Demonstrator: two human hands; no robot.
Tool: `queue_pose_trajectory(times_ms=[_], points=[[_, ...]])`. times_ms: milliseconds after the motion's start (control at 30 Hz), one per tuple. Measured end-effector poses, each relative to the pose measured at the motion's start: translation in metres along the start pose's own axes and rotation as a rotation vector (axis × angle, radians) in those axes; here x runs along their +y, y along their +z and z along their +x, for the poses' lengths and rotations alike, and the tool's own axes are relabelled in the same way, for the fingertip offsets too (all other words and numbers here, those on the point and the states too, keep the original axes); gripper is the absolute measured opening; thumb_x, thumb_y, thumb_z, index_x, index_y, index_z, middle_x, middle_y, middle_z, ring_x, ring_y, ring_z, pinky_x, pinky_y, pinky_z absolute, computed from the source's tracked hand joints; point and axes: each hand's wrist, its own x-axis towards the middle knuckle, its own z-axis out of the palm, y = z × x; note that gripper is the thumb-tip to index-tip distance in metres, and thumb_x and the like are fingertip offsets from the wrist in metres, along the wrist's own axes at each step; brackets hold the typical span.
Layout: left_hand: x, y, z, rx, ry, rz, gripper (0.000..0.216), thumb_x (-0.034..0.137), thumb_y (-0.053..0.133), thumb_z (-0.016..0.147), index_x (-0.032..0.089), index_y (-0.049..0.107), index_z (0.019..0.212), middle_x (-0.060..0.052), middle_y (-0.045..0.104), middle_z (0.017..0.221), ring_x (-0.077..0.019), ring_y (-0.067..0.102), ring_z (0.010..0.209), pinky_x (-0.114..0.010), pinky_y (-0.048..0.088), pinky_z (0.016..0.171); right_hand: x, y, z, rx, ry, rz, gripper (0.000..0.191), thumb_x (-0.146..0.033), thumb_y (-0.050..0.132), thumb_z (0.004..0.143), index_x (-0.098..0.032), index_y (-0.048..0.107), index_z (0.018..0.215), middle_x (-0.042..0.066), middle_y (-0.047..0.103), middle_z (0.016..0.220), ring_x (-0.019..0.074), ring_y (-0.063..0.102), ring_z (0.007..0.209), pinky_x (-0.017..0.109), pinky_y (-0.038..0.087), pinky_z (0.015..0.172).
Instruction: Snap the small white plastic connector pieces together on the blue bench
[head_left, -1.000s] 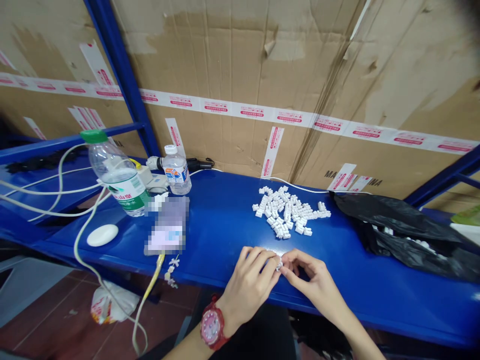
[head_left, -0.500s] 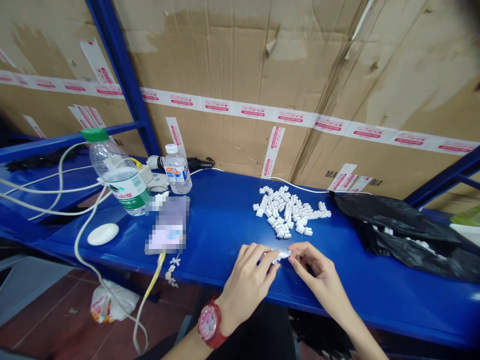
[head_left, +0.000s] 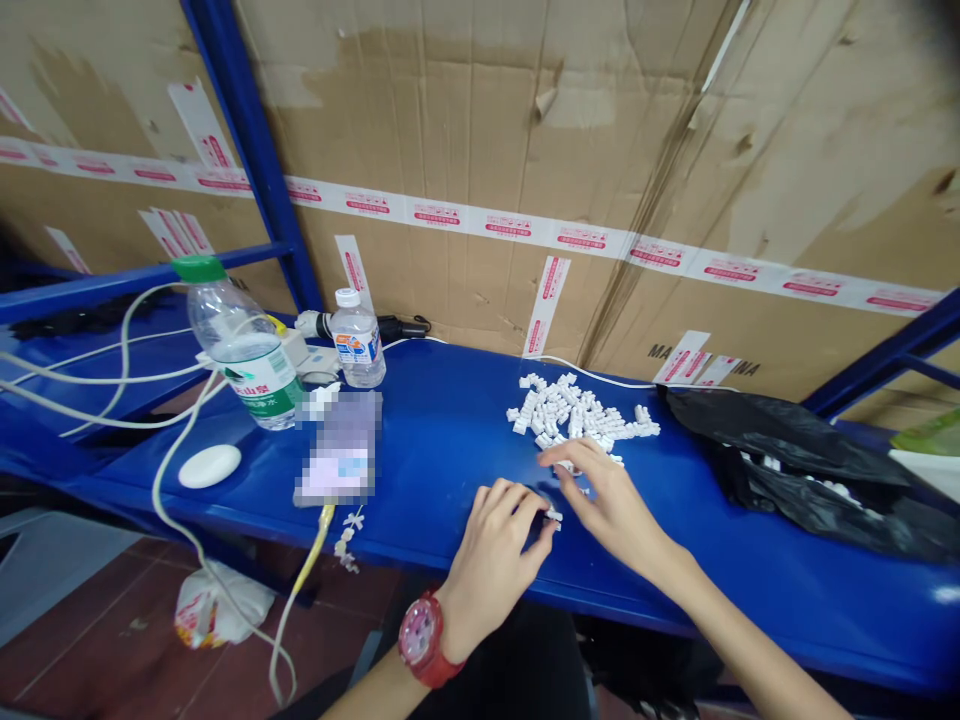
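A heap of small white plastic blocks lies on the blue metal shelf. My right hand reaches to the heap's near edge, its fingers spread and holding nothing I can see. My left hand, with a red wristwatch on its wrist, rests lower on the shelf. A small white plastic piece sticks out from its fingertips, partly hidden by them.
A black plastic bag lies right of the heap. To the left stand several items: two water bottles, a pixelated flat object, and a white oval object among white cables. Taped cardboard forms the wall behind.
My right hand has left the piece at my left fingertips and moved up to the heap. My left hand has shifted slightly and keeps the small piece.
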Motion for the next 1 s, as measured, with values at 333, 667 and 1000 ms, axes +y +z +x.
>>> queue_pose_trajectory(times_ms=[333,667,1000], points=[[-0.01,0.01,-0.006,0.092,0.139,0.079,0.028,0.022,0.054,0.095,0.018,0.065,0.121,-0.012,0.071,0.121,-0.0318,0.067,0.115,-0.048,0.059,0.092,-0.058,0.071,0.103,-0.533,-0.418,0.119,0.032,0.004,0.038,0.085,-0.021,0.053,0.099,0.005,0.066,0.131,0.0247,0.04,0.139,0.044,0.037,0.111],[-0.009,0.007,-0.004,0.047,0.116,0.039,0.025,0.017,0.063,0.09,0.015,0.069,0.114,-0.011,0.074,0.113,-0.0315,0.071,0.106,-0.048,0.059,0.092,-0.069,0.104,0.131,-0.593,-0.51,0.057,0.032,0.005,0.04,0.083,-0.019,0.055,0.096,0.007,0.069,0.117,0.0263,0.047,0.134,0.044,0.037,0.109],[0.002,-0.004,0.004,-0.127,-0.062,0.02,0.023,0.026,0.066,0.089,0.023,0.066,0.112,-0.006,0.067,0.116,-0.0298,0.06,0.11,-0.051,0.049,0.096,-0.005,0.008,0.04,-0.196,-0.187,-0.063,0.019,-0.01,0.041,0.098,-0.018,0.058,0.099,0.011,0.065,0.107,0.0232,0.056,0.106,0.042,0.049,0.093]])
